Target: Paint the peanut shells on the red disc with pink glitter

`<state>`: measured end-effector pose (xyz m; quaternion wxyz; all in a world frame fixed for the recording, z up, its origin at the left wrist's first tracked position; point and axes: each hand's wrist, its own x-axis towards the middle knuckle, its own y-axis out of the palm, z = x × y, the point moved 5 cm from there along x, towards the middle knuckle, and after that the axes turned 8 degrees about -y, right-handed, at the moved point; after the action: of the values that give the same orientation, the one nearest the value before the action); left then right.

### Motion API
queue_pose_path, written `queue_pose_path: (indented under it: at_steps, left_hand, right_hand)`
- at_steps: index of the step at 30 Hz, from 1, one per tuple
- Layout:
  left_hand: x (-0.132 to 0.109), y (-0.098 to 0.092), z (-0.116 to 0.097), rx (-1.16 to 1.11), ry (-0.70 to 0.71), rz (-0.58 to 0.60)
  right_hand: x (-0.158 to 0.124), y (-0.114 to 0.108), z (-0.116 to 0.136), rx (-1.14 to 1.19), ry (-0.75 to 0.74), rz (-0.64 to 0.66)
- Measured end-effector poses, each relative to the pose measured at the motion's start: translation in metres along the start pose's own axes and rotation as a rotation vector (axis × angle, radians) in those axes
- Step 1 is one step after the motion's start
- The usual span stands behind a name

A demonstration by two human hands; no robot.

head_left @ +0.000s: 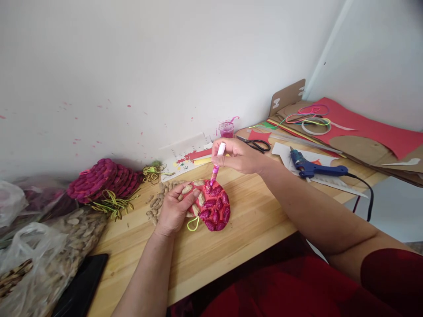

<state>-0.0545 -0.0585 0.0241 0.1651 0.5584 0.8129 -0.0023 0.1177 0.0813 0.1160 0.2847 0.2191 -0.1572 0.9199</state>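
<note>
A round red disc (215,206) with peanuts fixed on it is tilted over the wooden table. Peanuts on its right part are coated shiny magenta, while those on the left are bare tan. My left hand (175,207) grips the disc's left edge, thumb on top and fingers partly hidden behind. In my right hand (239,156) is a paintbrush (220,152) with a white handle, its lower end smeared pink. Its tip touches the peanuts near the disc's upper edge. A yellow-green cord loop (193,225) hangs from the disc. Loose peanuts (153,207) lie beside my left hand.
Behind stands a cup of pink paint (226,129). Black scissors (259,144), a blue glue gun (313,169) with a cable, and red card (366,123) lie right. Stacked magenta discs (102,180), a plastic bag (39,251) and a black flat object (82,284) are left.
</note>
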Motion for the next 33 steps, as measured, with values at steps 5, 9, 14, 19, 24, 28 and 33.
queue_pose_path:
  at_steps: [5, 9, 14, 19, 24, 28, 33]
  left_hand:
    - [0.0002, -0.0014, -0.0011, 0.019, 0.009, -0.02]
    - [-0.0007, -0.0005, 0.0, 0.015, -0.004, 0.006]
    - [-0.0011, -0.0007, 0.0002, 0.015, -0.022, 0.001]
    - [-0.0013, 0.0004, -0.0006, 0.008, -0.019, 0.002]
    - [-0.0023, 0.0008, -0.0013, 0.011, -0.021, -0.009]
    - [-0.0024, 0.0009, -0.002, 0.006, -0.026, -0.024]
    - [-0.0021, 0.0006, -0.0022, 0.015, -0.03, -0.037]
  right_hand:
    - [0.0004, -0.004, -0.0008, 0.007, -0.006, -0.059]
    - [0.0004, -0.0017, 0.0004, 0.006, -0.01, -0.016]
    - [0.001, -0.0022, -0.0011, 0.003, 0.014, -0.059]
    - [0.0025, -0.0024, -0.002, 0.093, 0.004, -0.059]
    - [0.0022, -0.0017, -0.005, 0.095, 0.037, -0.055]
    - [0.0025, -0.0037, -0.0031, 0.09, 0.007, -0.1]
    - [0.0012, -0.0007, -0.0024, 0.04, 0.019, -0.046]
